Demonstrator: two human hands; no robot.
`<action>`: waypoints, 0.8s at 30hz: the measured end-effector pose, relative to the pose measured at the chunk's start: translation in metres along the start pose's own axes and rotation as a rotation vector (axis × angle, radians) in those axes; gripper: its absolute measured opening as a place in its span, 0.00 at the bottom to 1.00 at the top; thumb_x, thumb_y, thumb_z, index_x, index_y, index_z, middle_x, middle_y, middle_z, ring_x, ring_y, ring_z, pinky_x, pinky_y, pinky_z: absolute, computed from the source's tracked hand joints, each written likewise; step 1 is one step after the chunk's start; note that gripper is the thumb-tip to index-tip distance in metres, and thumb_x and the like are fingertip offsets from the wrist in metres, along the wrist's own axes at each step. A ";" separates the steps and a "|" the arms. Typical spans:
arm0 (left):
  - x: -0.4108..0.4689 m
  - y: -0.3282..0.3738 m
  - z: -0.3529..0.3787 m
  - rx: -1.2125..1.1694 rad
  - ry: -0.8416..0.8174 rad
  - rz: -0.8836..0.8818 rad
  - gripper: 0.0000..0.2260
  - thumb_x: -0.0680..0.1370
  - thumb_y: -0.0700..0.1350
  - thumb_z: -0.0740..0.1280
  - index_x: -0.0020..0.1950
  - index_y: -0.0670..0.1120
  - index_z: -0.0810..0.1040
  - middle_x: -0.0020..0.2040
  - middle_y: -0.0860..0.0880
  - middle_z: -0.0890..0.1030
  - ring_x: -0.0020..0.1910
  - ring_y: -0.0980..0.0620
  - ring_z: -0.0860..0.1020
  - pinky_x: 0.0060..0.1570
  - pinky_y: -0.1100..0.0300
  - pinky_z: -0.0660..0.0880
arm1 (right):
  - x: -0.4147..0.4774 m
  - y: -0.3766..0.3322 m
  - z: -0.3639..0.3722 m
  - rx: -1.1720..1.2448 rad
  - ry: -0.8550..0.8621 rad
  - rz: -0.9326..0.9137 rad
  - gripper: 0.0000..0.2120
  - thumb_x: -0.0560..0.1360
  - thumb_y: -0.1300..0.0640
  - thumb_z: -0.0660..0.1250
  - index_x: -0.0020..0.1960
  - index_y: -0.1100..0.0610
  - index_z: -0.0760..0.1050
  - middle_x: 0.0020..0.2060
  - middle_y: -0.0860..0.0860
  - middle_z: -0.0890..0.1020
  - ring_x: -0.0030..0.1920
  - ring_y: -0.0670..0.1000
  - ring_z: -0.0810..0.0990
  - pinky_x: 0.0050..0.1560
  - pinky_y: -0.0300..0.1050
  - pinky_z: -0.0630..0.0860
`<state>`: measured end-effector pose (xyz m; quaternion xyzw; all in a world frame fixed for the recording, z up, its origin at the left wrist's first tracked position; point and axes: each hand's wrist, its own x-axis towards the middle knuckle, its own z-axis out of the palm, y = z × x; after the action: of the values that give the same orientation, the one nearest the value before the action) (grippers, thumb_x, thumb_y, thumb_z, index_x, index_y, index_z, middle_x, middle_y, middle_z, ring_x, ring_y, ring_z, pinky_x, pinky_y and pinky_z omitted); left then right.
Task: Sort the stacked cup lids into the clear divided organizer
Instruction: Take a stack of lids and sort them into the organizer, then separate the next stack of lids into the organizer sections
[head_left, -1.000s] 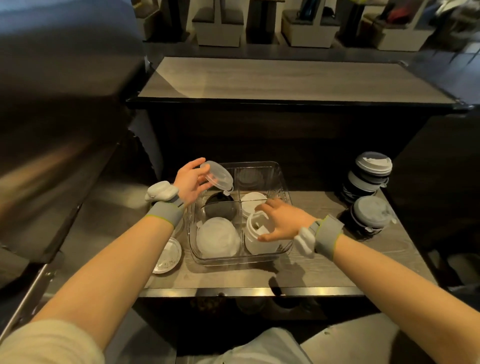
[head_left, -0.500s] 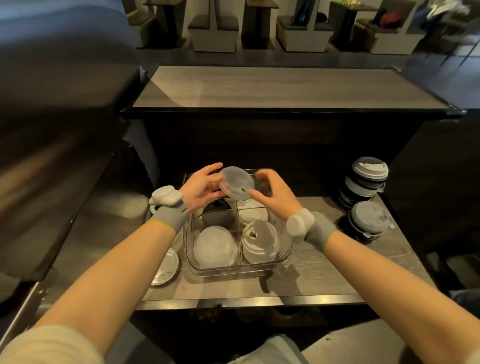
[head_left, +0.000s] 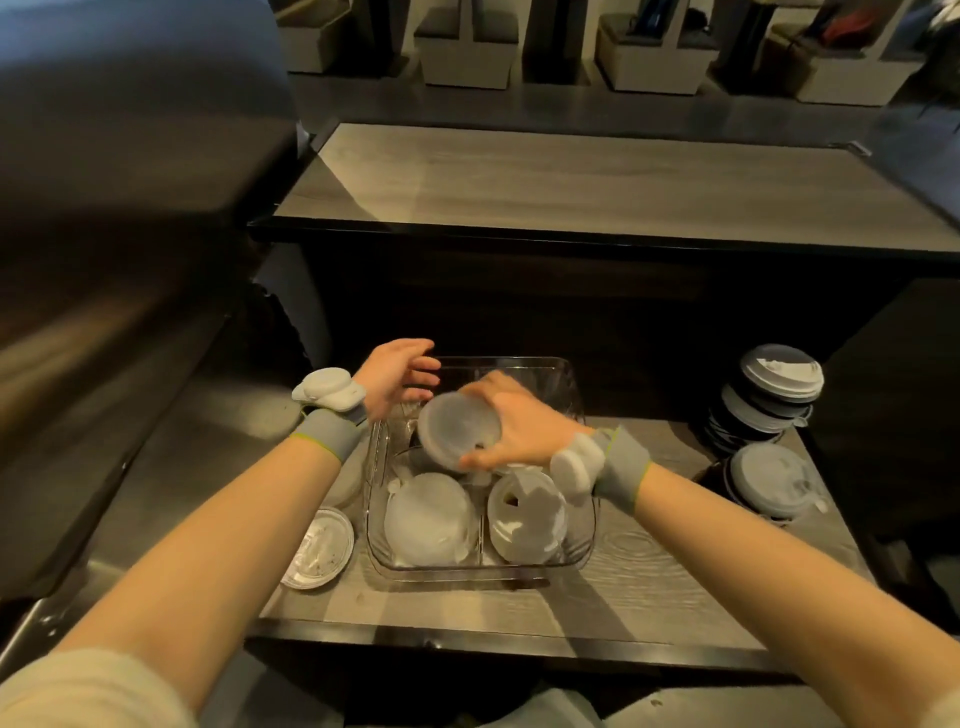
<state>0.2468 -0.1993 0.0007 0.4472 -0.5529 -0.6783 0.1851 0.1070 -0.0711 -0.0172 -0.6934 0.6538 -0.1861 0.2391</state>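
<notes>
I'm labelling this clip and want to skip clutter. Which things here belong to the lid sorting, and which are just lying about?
Part of the job:
clear lid, gripped by the right hand
left hand, holding nothing
organizer
white lids already in it
lid stacks to its right
flat lid to its left

Just lying about:
upper counter
seats behind
</notes>
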 end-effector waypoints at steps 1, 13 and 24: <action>0.002 -0.002 -0.007 -0.044 0.036 -0.012 0.16 0.82 0.44 0.57 0.69 0.41 0.69 0.42 0.47 0.77 0.36 0.53 0.76 0.28 0.66 0.75 | 0.000 -0.007 0.007 -0.076 -0.042 -0.082 0.39 0.64 0.40 0.73 0.68 0.56 0.65 0.59 0.53 0.70 0.59 0.52 0.67 0.62 0.48 0.64; -0.011 -0.010 -0.019 -0.173 0.100 -0.020 0.10 0.81 0.43 0.58 0.60 0.43 0.72 0.38 0.48 0.76 0.33 0.54 0.73 0.34 0.64 0.70 | 0.006 -0.026 0.057 -0.716 -0.287 -0.362 0.35 0.70 0.36 0.65 0.68 0.59 0.68 0.65 0.54 0.70 0.69 0.56 0.60 0.69 0.55 0.47; 0.000 0.005 0.068 -0.102 -0.114 0.000 0.07 0.80 0.44 0.59 0.55 0.45 0.74 0.39 0.47 0.78 0.28 0.56 0.78 0.29 0.66 0.72 | -0.088 0.033 -0.015 -0.219 0.488 0.158 0.06 0.72 0.58 0.67 0.41 0.61 0.76 0.37 0.57 0.79 0.42 0.58 0.77 0.46 0.48 0.60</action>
<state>0.1906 -0.1614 0.0042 0.3979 -0.5271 -0.7300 0.1758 0.0651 0.0138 -0.0191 -0.5968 0.7601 -0.2566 0.0121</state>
